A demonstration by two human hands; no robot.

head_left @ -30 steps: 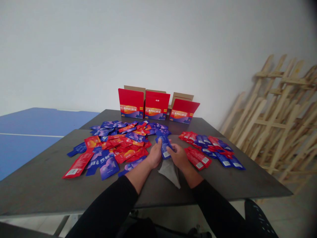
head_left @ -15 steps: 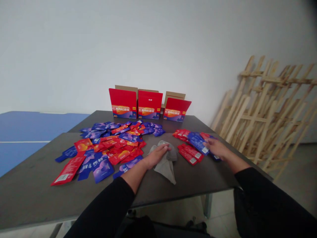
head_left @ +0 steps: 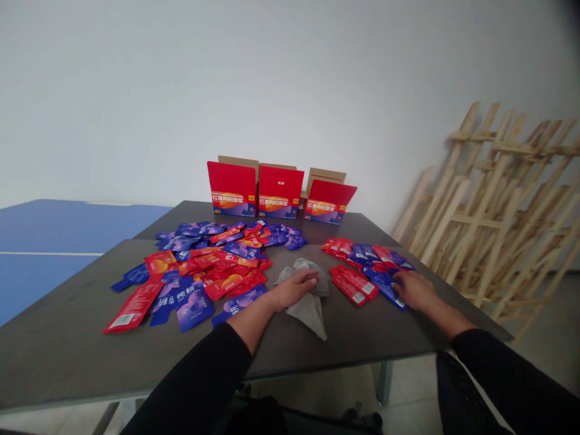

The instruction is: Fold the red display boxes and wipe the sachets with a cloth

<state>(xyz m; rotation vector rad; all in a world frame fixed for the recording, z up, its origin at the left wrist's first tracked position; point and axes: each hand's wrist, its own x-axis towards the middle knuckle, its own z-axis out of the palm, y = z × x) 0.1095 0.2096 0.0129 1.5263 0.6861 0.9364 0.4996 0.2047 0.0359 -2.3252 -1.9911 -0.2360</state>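
My left hand (head_left: pixel 294 290) lies on a crumpled grey cloth (head_left: pixel 309 314), its fingers stretched across the top. On the right of the table, my right hand (head_left: pixel 414 291) has its fingers closed at the edge of a blue sachet (head_left: pixel 384 286) lying flat. Left of that sachet lie red sachets (head_left: pixel 353 284) side by side. Behind them runs a row of red and blue sachets (head_left: pixel 362 252). A large loose pile of red and blue sachets (head_left: pixel 226 266) spreads over the left half, partly behind my left forearm.
Three open red cartons (head_left: pixel 233 190) stand at the back of the dark table (head_left: pixel 158 368) near the wall. Wooden easels (head_left: pixel 489 223) lean at the right. A blue table (head_left: pixel 58 232) with a white line adjoins on the left.
My right hand has come nearer and slightly right, from the back row to the front one. Blue sachets now lie beside the red ones there. My left hand stays on the cloth.
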